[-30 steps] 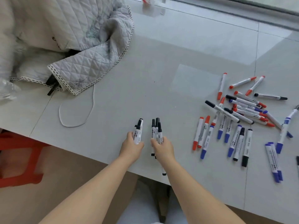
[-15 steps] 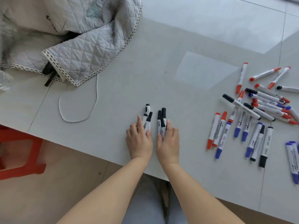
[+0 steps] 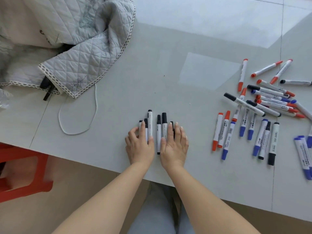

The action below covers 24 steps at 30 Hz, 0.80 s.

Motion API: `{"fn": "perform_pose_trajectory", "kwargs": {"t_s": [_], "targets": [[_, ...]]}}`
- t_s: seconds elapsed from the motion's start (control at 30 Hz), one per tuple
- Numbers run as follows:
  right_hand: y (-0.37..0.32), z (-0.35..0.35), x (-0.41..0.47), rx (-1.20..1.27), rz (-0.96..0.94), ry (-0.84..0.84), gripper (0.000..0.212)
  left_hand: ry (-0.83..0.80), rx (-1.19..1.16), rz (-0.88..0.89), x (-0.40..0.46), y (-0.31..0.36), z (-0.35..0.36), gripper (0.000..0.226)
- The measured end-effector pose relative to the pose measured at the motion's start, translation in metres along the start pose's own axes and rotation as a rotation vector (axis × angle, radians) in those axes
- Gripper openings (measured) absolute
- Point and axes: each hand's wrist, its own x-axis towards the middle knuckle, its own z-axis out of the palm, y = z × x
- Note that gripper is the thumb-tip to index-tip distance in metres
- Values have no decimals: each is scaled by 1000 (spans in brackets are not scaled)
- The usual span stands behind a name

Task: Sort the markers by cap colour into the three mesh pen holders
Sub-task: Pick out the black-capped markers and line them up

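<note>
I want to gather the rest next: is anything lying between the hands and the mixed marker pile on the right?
Nothing visible does. Bare table lies between the right hand and the pile. Both hands rest on black markers; left hand too.

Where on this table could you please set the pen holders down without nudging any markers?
The widest bare stretch of the table lies between the quilted cloth and the scattered markers, beyond the black markers under both hands. A smaller patch runs along the near edge, right of the right hand. The right side is crowded; a white cord loops left.
</note>
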Motion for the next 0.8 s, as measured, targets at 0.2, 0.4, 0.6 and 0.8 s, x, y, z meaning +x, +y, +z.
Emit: {"fn": "perform_pose_trajectory", "kwargs": {"t_s": [0.2, 0.4, 0.6, 0.8], "targets": [[17, -39, -6, 207, 59, 46, 50, 1, -4, 38, -5, 22, -17, 56], [86, -102, -13, 233, 185, 198, 38, -28, 0, 319, -14, 96, -13, 52], [175, -147, -24, 232, 373, 283, 33, -170, 78, 623, -18, 182, 15, 47], [246, -170, -18, 246, 461, 311, 25, -182, 265, 844, -10, 254, 57, 45]]}}
